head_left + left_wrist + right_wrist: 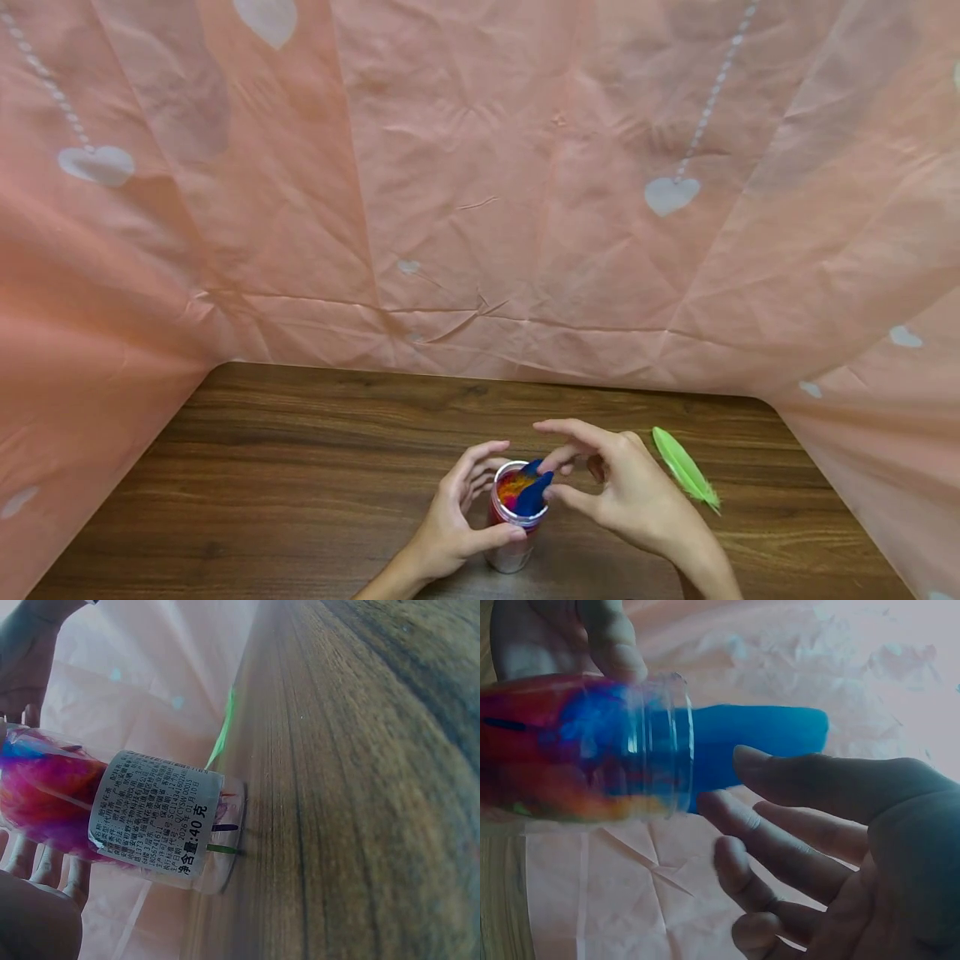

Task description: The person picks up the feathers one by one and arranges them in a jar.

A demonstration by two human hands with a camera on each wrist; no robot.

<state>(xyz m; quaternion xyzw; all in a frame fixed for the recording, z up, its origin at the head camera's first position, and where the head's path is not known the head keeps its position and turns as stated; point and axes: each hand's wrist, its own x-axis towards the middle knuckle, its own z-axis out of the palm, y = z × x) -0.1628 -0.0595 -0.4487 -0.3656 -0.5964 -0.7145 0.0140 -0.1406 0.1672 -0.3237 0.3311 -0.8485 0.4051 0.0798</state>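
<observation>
A clear plastic jar point(513, 560) packed with red, orange and blue feathers stands upright on the table, its mouth uncovered. My left hand point(453, 521) holds it from the left, thumb at the near side and fingers curving round the far side. With thumb and index finger, my right hand point(630, 492) pinches a blue feather point(533, 497) at the mouth. In the right wrist view the blue feather point(772, 727) sticks well out past the rim, its lower part inside the jar. The left wrist view shows a printed label point(157, 814) low on the jar, with colored quills below it.
A light green feather point(684, 467) lies on the brown wooden table point(315, 475), to the right of and beyond my right hand. Pink cloth point(480, 167) with pale hearts walls the table at the back and both sides.
</observation>
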